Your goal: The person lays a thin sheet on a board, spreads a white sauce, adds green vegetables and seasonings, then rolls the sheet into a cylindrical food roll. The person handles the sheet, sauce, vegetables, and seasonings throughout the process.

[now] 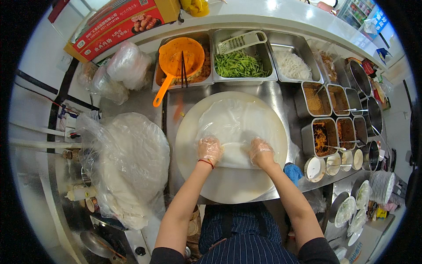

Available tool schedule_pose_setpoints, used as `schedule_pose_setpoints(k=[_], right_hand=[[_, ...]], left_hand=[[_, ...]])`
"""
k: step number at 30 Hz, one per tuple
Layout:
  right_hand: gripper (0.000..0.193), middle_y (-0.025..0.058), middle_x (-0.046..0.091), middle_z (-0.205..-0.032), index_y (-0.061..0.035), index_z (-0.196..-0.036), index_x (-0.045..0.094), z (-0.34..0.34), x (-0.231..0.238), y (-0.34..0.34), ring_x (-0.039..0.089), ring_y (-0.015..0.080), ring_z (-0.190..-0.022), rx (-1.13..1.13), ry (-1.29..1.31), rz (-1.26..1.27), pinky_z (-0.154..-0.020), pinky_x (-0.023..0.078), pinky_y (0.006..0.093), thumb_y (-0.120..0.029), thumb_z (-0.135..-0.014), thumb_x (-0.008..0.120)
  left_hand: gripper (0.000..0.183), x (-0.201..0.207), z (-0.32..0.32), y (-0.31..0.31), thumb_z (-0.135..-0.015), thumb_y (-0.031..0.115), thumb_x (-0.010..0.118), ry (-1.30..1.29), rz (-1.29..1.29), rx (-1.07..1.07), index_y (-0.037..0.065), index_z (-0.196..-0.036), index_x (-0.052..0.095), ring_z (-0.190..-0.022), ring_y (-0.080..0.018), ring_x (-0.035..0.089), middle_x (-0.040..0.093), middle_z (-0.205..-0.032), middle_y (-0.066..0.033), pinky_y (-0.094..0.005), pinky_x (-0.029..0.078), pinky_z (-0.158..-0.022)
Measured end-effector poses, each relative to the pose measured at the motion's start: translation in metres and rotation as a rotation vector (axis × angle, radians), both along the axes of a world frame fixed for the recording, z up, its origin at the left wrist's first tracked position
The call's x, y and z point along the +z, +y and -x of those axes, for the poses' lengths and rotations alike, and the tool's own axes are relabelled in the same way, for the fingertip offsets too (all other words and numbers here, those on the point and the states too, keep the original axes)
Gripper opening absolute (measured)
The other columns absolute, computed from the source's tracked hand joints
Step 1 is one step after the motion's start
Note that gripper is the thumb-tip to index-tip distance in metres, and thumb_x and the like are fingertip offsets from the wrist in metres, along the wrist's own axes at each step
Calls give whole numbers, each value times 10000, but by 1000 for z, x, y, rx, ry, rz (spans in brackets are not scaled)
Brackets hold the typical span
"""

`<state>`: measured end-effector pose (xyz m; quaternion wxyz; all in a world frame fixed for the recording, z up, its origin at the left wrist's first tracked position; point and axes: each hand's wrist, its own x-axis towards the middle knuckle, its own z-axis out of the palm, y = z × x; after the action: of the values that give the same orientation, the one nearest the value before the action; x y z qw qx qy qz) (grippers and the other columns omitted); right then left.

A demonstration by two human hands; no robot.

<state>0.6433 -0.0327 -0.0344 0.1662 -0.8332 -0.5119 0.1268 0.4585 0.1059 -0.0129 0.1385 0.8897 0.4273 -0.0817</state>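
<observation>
A round white board [233, 185] lies on the steel counter in front of me. On it is a thin, translucent white dough-like sheet [233, 119], glossy and wrinkled toward the far side. Both hands wear clear plastic gloves. My left hand [210, 150] has its fingers curled on the left part of the sheet's near edge. At the right part of that edge, my right hand [261, 153] is closed the same way. The sheet's near edge runs between them, looking folded over. My fingertips are partly hidden. Left of the board, a stack of pale round sheets [136, 163] sits under clear plastic.
Behind the board stand steel pans: one under an orange strainer [181, 57] with dark chopsticks, one of shredded cucumber [241, 65] with a grater [241, 42], one of clear noodles [292, 66]. Seasoning tins [318, 137] and small bowls line the right. A blue cloth [292, 173] touches the board's right side.
</observation>
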Motion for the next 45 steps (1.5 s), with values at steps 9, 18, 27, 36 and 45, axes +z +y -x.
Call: schedule_pose_setpoints(k=[9, 18, 27, 36, 45], right_hand=[[251, 140, 664, -942, -101, -976, 649, -6, 12, -12, 622, 389, -917, 84, 41, -241, -864, 494, 486, -231, -772, 714], [110, 125, 597, -789, -80, -850, 614, 35, 27, -120, 623, 327, -767, 710, 185, -76, -642, 506, 449, -78, -744, 645], [140, 129, 622, -797, -126, -934, 671, 53, 32, -145, 631, 336, -732, 731, 238, 94, -614, 508, 458, -210, -824, 693], [322, 86, 654, -732, -77, -861, 749, 31, 45, -152, 636, 266, -648, 726, 367, 326, -559, 507, 371, -397, -860, 715], [1038, 134, 540, -1338, -132, -1458, 413, -27, 43, -156, 522, 303, -1175, -97, 1602, 80, -985, 411, 505, -897, -791, 196]], left_hand=[[118, 14, 35, -14, -758, 189, 617, -355, -77, -501, 74, -784, 620, -850, -316, 609, 624, -865, -125, -442, 479, -763], [127, 18, 126, -72, -716, 46, 617, -503, 210, -647, 60, -780, 508, -784, -322, 594, 561, -817, -113, -431, 488, -683], [155, 12, 153, -131, -789, 132, 635, -424, 181, -110, 47, -918, 624, -833, -342, 631, 639, -903, -159, -432, 510, -727], [351, -16, 71, 3, -876, 387, 623, -491, -122, 634, 49, -946, 688, -972, -391, 628, 677, -924, -220, -459, 477, -875], [374, -27, 83, 21, -800, 426, 725, -287, 28, 813, 61, -885, 723, -968, -341, 620, 674, -1011, -177, -475, 467, -877]])
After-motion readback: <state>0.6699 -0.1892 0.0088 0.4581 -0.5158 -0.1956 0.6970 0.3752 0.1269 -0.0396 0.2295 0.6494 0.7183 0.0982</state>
